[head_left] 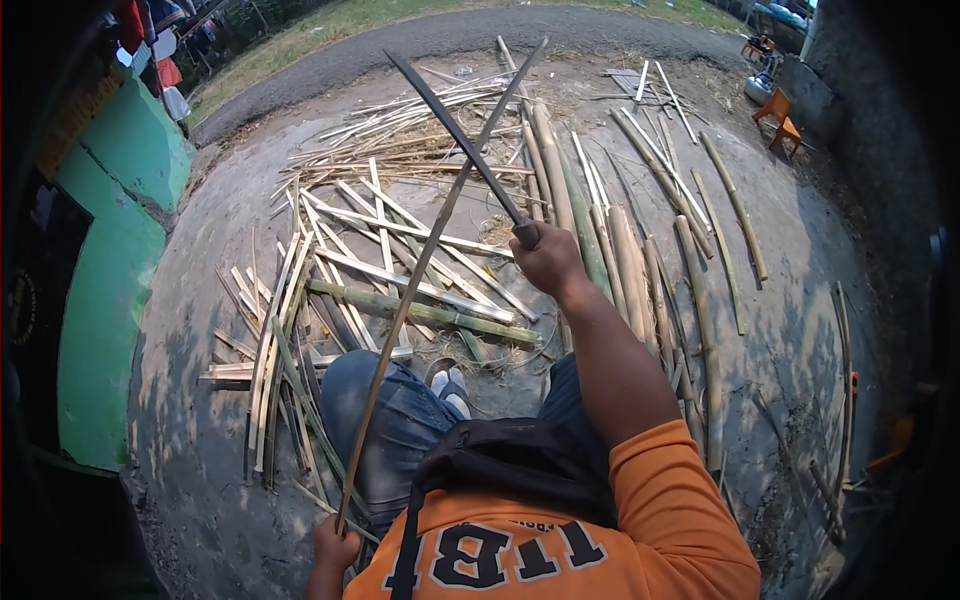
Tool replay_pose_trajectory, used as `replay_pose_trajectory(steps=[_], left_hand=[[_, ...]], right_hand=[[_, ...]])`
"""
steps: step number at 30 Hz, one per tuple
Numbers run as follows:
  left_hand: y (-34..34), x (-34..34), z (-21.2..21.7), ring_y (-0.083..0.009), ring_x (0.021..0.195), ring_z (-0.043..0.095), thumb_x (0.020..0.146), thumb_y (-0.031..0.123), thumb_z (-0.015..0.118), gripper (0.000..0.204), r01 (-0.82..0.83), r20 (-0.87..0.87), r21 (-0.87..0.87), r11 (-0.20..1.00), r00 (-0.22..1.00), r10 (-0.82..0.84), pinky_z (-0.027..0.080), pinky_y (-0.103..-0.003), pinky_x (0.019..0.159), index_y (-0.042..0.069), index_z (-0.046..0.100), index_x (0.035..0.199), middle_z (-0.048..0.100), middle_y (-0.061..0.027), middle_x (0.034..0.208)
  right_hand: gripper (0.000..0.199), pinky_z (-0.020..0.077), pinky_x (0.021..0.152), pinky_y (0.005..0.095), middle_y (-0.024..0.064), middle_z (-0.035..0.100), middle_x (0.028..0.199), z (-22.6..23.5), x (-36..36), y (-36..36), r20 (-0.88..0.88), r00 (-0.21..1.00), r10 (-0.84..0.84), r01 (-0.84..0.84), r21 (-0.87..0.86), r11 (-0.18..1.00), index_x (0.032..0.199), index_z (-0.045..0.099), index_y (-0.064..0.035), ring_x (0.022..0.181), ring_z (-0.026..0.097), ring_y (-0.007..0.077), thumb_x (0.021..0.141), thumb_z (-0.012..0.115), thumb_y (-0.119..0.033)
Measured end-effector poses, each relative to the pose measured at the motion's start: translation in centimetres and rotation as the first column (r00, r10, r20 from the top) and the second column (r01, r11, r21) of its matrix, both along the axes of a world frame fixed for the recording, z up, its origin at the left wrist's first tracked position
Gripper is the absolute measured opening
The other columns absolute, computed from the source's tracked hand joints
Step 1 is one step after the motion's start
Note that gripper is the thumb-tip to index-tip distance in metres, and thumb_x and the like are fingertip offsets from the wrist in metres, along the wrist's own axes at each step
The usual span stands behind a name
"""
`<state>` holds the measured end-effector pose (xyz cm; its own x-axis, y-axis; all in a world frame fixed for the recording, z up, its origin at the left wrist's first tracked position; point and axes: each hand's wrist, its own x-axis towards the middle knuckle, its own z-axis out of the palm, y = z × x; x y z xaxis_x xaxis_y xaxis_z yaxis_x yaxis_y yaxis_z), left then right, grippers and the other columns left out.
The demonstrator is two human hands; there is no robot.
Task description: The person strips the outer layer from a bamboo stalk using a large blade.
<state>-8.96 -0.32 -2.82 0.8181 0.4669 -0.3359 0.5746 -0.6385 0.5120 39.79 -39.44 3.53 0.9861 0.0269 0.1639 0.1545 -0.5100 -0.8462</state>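
Observation:
My left hand point(335, 545) is closed round the lower end of a long, narrow bamboo strip point(409, 293). The strip slants up past my left knee toward the far middle. Closed on the handle of a machete is my right hand point(550, 260), held out in front of me. The dark machete blade point(444, 124) points up and to the left. It crosses the upper part of the strip; whether the two touch I cannot tell. Below the blade lies a loose pile of pale split bamboo strips point(400, 235), with a thicker green bamboo piece point(425, 313) across its near side.
Long bamboo poles point(550, 170) lie lengthwise right of centre, with more poles point(735, 205) farther right. Thin strips point(430, 115) are heaped at the far side. A green wall point(115, 270) stands at left, an orange chair point(778, 122) at far right. A road point(400, 55) runs beyond.

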Motion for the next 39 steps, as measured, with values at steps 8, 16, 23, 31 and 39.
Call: replay_pose_trajectory(steps=[8,16,23,31,39], left_hand=[[0.2,-0.6,-1.3,-0.0450,0.064,0.061,0.073,0.012,0.063,0.014,-0.028,0.010,0.066,0.997,1.000,0.027,0.049,-0.050,0.063,-0.001,0.056,0.075,0.057,-0.0235,0.066],[-1.2,-0.4,-0.2,-0.0479,0.069,0.068,0.075,0.013,0.066,0.015,-0.060,0.122,0.185,0.981,0.992,0.038,0.053,-0.053,0.064,-0.001,0.062,0.078,0.064,-0.0239,0.069],[-1.2,-0.3,-0.2,-0.0448,0.070,0.071,0.085,0.018,0.072,0.020,-0.076,0.160,0.199,0.977,0.986,0.044,0.054,-0.050,0.064,-0.001,0.066,0.082,0.066,-0.0228,0.069],[-1.1,-1.0,-0.5,-0.0457,0.070,0.071,0.090,0.017,0.071,0.020,-0.021,0.212,0.218,0.976,0.977,-0.026,0.052,-0.049,0.061,-0.001,0.066,0.082,0.066,-0.0230,0.069],[-1.5,-0.9,-0.5,-0.0478,0.073,0.070,0.090,0.017,0.070,0.019,-0.042,0.213,0.243,0.969,0.977,-0.011,0.052,-0.052,0.062,-0.001,0.065,0.083,0.066,-0.0250,0.070]], right_hand=[[0.014,0.0569,0.080,0.0502,0.0128,0.074,0.085,2.7,-4.0,4.3,0.081,0.801,0.593,-0.428,-0.615,0.662,0.093,0.074,-0.0171,0.087,0.073,0.0382,0.088,0.073,-0.030],[0.016,0.0576,0.082,0.0522,0.0210,0.075,0.092,-0.2,0.0,1.1,0.047,0.990,0.131,-0.111,-0.299,0.948,0.100,0.076,-0.0122,0.089,0.072,0.0438,0.091,0.068,-0.023],[0.016,0.0578,0.078,0.0503,0.0177,0.074,0.086,0.9,-3.6,2.9,0.111,0.924,0.367,-0.296,-0.400,0.867,0.097,0.075,-0.0152,0.086,0.072,0.0409,0.095,0.068,-0.029],[0.008,0.0569,0.071,0.0496,0.0127,0.070,0.074,0.7,-2.7,4.3,0.242,0.821,0.518,-0.304,-0.582,0.754,0.079,0.070,-0.0145,0.077,0.071,0.0382,0.081,0.073,-0.021],[0.023,0.0548,0.073,0.0541,0.0210,0.071,0.083,-0.5,-2.6,3.3,0.129,0.948,0.292,-0.243,-0.302,0.922,0.090,0.072,-0.0093,0.083,0.068,0.0463,0.099,0.064,-0.030]])
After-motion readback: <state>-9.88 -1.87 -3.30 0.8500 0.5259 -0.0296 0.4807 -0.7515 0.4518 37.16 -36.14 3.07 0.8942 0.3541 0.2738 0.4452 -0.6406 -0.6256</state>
